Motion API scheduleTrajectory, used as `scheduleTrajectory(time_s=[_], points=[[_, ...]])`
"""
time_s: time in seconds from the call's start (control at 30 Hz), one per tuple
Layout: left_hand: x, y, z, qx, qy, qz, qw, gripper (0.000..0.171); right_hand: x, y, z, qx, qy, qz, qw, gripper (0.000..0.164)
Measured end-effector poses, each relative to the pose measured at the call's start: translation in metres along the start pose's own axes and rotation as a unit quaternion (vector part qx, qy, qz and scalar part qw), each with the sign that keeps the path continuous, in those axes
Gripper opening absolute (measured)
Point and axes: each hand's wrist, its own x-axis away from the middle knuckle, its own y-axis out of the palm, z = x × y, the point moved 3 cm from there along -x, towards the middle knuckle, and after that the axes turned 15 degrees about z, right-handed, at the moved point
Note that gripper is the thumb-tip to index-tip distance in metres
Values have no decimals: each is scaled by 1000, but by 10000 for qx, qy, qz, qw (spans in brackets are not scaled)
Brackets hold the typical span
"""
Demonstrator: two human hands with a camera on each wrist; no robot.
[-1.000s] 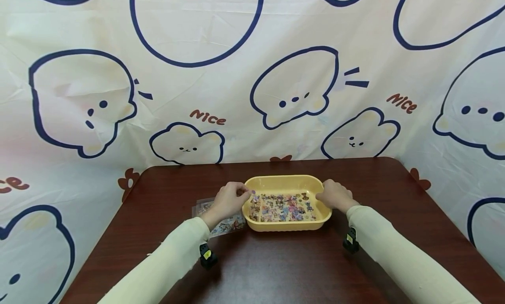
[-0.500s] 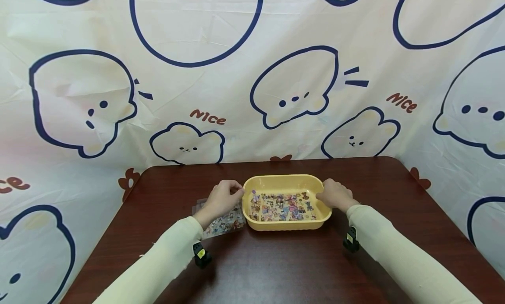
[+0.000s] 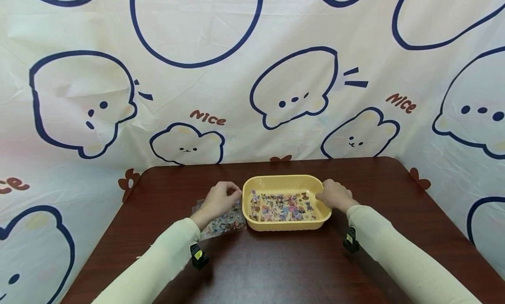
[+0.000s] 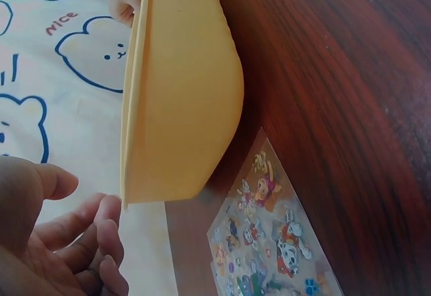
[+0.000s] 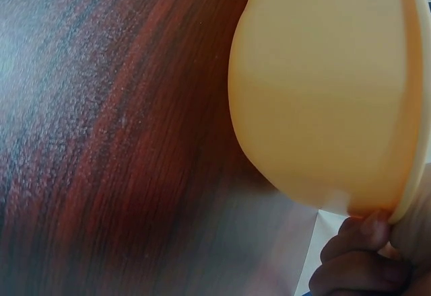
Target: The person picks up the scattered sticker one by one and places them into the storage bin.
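A yellow plastic tray stands on the table, with many small cartoon stickers spread over its floor. My right hand grips the tray's right end at the rim, fingers below and thumb over the inside. At the opposite end my left hand hovers beside the left rim. Its thumb stands apart from the loosely bent fingers, and nothing shows between them. Below that hand lie clear sheets of cartoon dog stickers, partly hidden by the wrist in the head view.
The dark reddish wooden table extends in front of the tray and to both sides. A pale cloth printed with cartoon animals hangs behind it and along the sides. A small black wrist camera is strapped to each sleeve.
My left hand has drawn back from over the tray's left rim, moving left to just outside it. A small purple piece now lies in the tray's upper left corner. The right hand stays put.
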Motion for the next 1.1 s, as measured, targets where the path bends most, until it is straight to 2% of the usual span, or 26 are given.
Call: scheduleTrajectory(time_s=[0.87, 1.1], points=[[-3, -16, -33, -317, -109, -71, 9994, 21, -1, 2, 0, 77, -10, 50, 10000, 46], [-7, -21, -46, -343, -80, 21, 9994, 19, -1, 2, 0, 15, -28, 30, 10000, 44]])
